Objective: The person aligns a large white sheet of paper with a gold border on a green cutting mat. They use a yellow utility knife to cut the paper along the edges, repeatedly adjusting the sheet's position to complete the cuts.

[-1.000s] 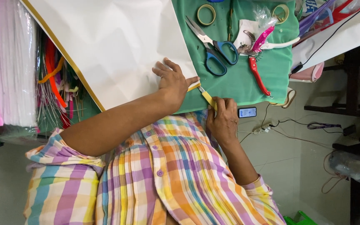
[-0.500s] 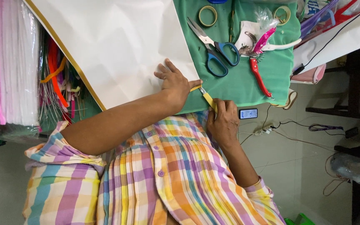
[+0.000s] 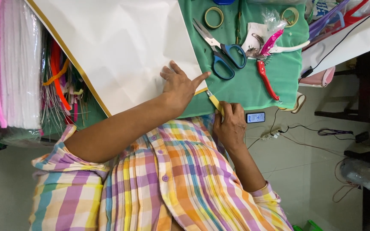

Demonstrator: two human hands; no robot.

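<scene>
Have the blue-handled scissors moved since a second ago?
No. The blue-handled scissors lie in the same spot on the green cloth, beside the red-handled tool.

pale tiled floor with loose cables, dark furniture alongside.

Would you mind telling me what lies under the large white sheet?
The green cloth-covered table shows beyond the large white sheet, whose corner the left hand presses down. Whatever lies beneath it is covered.

On the green mat lay one pair of blue-handled scissors and one red-handled tool. Two tape rings sat there too.
</scene>
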